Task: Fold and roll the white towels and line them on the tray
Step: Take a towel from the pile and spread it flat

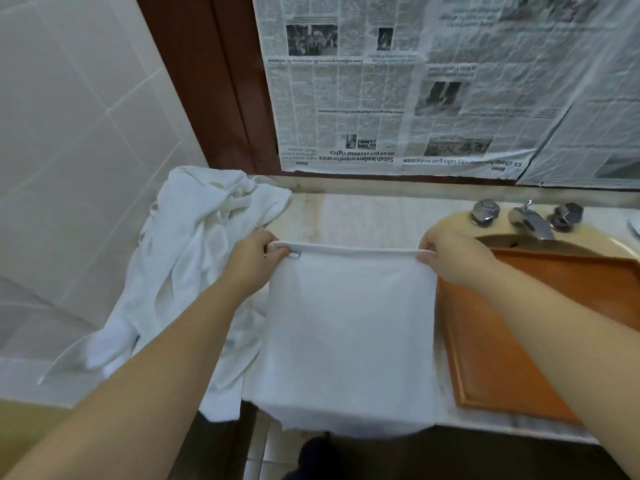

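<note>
Towel in hand: white towel (349, 334), held up by its top edge, stretched flat between the two hands; the lower part hangs past the front edge of the counter.
Top hem: taut and nearly level from one set of fingers to the other; small label just beside the left fingertips, at that corner.
Left hand (254, 261): thumb and fingers clamped on the towel's top left corner; fingers curled over the hem, cloth pinched between them.
Right hand (450, 259): thumb and fingers clamped on the top right corner; fingertips pressed together on the hem.
Unfolded pile: heap of white towels (194, 265), crumpled, lying to the outer side of the left fingers; it runs from the wall corner down over the counter front. Whether it touches the held towel, cannot tell.
Tray: orange-brown wooden tray (512, 341), below and to the outer side of the right fingers, partly under the right forearm; it lies over the near part of the basin.
Counter (363, 216): pale marble, bare strip visible beyond the fingers of both hands.
Basin (450, 220): beige rim beyond the right fingers.
Tap (530, 220): chrome spout with two knobs, beyond the right fingers, well apart from them.
Wall behind: newspaper sheets (415, 91) above the counter; white tiles (69, 133) at left.
</note>
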The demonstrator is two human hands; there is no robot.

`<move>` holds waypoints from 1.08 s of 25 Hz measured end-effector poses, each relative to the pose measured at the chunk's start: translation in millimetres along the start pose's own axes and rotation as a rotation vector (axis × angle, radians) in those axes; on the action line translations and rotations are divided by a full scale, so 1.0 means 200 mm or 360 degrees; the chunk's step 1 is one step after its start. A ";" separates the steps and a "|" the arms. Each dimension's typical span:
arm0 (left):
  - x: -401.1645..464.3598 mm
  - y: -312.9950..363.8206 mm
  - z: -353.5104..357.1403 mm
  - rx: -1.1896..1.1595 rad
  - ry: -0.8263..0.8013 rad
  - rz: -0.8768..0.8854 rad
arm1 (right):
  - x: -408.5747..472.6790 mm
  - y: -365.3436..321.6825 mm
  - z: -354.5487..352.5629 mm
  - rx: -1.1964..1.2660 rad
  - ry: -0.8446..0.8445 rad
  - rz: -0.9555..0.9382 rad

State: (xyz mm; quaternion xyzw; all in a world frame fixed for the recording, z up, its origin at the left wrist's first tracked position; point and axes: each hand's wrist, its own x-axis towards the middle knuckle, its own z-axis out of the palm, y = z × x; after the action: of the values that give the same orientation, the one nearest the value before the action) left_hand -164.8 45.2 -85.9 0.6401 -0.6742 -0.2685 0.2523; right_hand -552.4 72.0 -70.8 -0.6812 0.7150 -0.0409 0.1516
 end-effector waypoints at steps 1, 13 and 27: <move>0.10 -0.02 0.04 0.0012 -0.0019 0.0007 | 0.08 0.01 0.02 -0.0056 0.0013 0.0044; 0.99 -0.19 0.48 0.0184 -0.0107 -0.0282 | 0.95 0.20 0.30 -0.0068 -0.0102 0.0376; 1.47 -0.26 0.81 0.0284 0.0177 -0.0620 | 1.52 0.42 0.47 0.0519 0.0017 0.0666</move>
State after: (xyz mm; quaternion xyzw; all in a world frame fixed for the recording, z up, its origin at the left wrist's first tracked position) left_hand -253.5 -244.3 -241.4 0.7919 -0.5439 -0.2157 0.1748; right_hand -615.5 -208.4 -232.4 -0.4848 0.8251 -0.1269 0.2608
